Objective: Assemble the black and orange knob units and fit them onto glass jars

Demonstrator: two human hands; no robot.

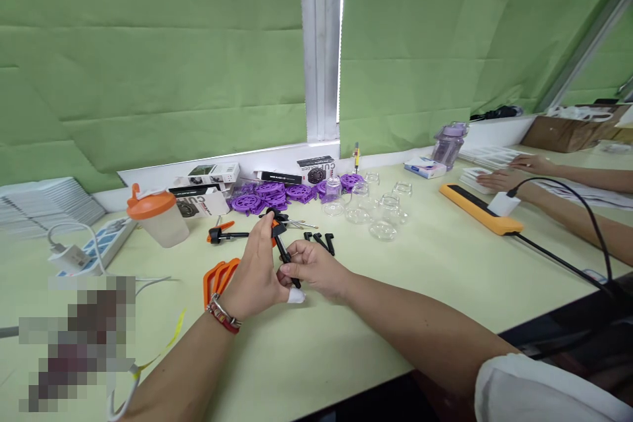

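Note:
Between my hands is a black rod-like part (283,250), tilted, with a wider head and a bit of orange at its upper end. My left hand (254,277) is closed around the upper end, its thumb wrapped in something white. The fingers of my right hand (314,268) pinch the lower shaft. Several orange frame pieces (213,279) lie beside my left wrist. Beyond my hands are short black elbow-shaped pieces (319,241), a black rod with a round end (225,235) and a thin metal shaft (297,223).
Purple wheel-like parts (271,195) are heaped behind, near printed boxes (200,205). Clear plastic cups (383,229) stand right of them. An orange-lidded shaker (161,217) and white power strip (111,244) are left; an orange power strip (475,209) and another person's hands (502,179) are right.

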